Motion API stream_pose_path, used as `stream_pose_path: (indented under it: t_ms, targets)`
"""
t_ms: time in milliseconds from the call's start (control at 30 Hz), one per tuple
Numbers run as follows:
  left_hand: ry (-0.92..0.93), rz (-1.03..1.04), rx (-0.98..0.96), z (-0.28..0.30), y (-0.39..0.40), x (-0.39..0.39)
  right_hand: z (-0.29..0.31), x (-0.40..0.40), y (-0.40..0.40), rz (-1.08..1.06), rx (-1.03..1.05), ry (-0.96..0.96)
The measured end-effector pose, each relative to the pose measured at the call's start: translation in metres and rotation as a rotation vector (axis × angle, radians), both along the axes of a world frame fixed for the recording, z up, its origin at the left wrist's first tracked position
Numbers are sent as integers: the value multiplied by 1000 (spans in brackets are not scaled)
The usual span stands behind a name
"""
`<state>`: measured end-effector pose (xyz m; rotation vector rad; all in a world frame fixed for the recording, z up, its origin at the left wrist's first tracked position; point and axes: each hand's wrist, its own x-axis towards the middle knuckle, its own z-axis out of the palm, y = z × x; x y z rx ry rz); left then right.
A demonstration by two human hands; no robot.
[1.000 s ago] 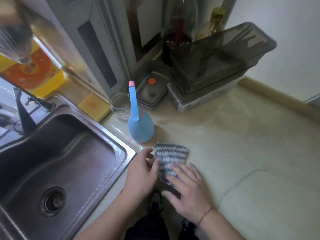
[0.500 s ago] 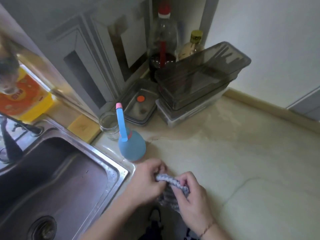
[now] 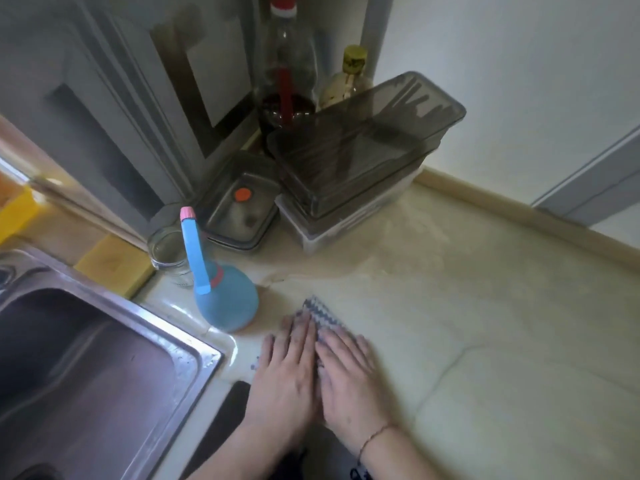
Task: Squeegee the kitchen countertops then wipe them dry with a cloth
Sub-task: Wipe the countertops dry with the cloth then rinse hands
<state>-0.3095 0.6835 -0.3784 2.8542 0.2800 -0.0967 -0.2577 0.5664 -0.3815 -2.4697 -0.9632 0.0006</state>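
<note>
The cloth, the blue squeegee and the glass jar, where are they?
cloth (image 3: 320,311), head view, striped corner beyond the fingertips.
blue squeegee (image 3: 227,308), head view, its rounded blue body.
glass jar (image 3: 169,252), head view, its clear side wall.

Low centre of my feed: two bare forearms enter from the bottom edge, no sleeves visible on either. Left hand (image 3: 287,372) carries no ring, watch or band that I can make out. Right hand (image 3: 349,379) likewise bare of rings. A thin cord bracelet (image 3: 375,436), reddish-brown, circles the right wrist; strand narrow, no charm visible. Fingertips slightly blurred, so I cannot read the nails. Between and below the forearms, at the bottom edge, I note dark clothing (image 3: 235,410), black or near it; cut and fabric indistinct.
</note>
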Motion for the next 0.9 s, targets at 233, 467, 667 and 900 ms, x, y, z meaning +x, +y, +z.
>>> stream_pose_path:
  t_ms: [233, 467, 667, 900]
  targets:
    - [-1, 174, 98, -9, -2, 11, -3, 37, 6, 237, -228, 106]
    - [16, 254, 179, -10, -20, 9, -10, 80, 17, 483, -169, 105]
    - [-19, 390, 183, -17, -33, 16, 5, 108, 16, 715, -431, -123]
    - [-10, 320, 293, -8, -119, 10, 7, 116, -64, 828, -301, -267]
